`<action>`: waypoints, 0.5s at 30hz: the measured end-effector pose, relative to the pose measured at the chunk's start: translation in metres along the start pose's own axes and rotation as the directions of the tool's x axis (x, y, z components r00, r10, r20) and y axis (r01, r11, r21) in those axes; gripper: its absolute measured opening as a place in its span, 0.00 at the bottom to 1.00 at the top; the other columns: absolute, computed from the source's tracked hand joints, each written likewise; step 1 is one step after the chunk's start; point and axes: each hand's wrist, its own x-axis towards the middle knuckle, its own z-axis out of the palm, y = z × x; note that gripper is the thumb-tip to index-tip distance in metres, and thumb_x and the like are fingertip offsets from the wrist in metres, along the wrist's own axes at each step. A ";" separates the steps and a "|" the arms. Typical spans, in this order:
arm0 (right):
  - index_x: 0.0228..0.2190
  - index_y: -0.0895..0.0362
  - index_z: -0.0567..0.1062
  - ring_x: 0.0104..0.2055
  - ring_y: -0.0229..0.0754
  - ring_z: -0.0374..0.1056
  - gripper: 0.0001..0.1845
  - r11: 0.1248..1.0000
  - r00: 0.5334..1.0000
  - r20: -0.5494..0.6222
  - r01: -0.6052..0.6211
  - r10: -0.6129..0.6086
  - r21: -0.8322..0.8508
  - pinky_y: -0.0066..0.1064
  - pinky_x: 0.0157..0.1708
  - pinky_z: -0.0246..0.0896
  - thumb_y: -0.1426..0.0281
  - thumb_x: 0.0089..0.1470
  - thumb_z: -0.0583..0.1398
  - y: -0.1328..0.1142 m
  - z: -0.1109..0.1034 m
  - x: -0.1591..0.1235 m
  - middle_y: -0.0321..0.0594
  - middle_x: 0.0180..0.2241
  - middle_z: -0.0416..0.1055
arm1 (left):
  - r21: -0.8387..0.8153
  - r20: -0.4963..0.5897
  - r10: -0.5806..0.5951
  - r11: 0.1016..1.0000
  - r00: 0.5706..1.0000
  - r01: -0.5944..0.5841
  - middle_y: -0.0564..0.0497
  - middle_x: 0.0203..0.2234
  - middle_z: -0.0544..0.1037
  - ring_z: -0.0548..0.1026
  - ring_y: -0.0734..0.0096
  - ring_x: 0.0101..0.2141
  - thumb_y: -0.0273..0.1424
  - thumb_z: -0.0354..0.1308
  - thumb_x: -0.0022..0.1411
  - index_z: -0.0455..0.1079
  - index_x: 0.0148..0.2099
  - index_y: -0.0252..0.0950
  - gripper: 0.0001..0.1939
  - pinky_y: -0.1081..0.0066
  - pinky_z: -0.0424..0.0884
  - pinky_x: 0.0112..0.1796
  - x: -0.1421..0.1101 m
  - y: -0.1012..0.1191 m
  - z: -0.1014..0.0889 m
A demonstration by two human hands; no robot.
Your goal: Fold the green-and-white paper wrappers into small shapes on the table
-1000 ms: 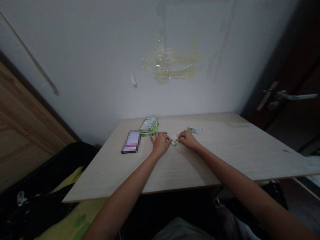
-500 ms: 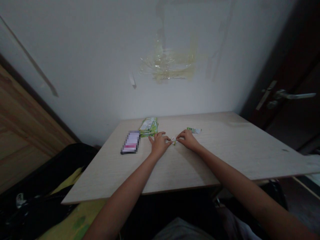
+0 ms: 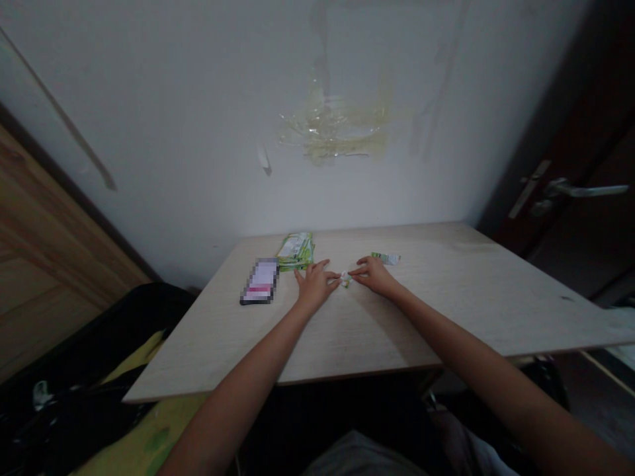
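A small white and green scrap (image 3: 346, 280), which looks like a folded piece of wrapper, is between my two hands, low over the table. My left hand (image 3: 314, 280) pinches its left side with thumb and index finger, the other fingers spread. On the right side, the fingertips of my right hand (image 3: 376, 275) close on the scrap. Just beyond my right hand lies a flat green and white strip (image 3: 387, 258), partly behind the knuckles. A stack of green and white packets (image 3: 296, 251) rests behind my left hand.
A phone with a blurred screen (image 3: 260, 280) lies left of my left hand, near the packets. The pale wooden table (image 3: 446, 291) meets a wall (image 3: 198, 132) with old tape on it. At the right stands a dark door with a metal handle (image 3: 585, 190).
Both hands stay almost in place around the scrap. The right fingertips shift very slightly. The packets, strip and phone have not moved on the table.
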 end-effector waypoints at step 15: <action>0.51 0.53 0.77 0.58 0.50 0.61 0.18 0.994 0.999 -0.014 0.032 -0.034 -0.109 0.43 0.59 0.54 0.69 0.59 0.61 -0.010 0.004 -0.002 0.50 0.52 0.68 | 0.085 0.045 0.035 0.996 0.998 -0.039 0.55 0.69 0.58 0.55 0.45 0.66 0.48 0.53 0.66 0.74 0.55 0.61 0.17 0.28 0.40 0.60 0.002 -0.003 0.003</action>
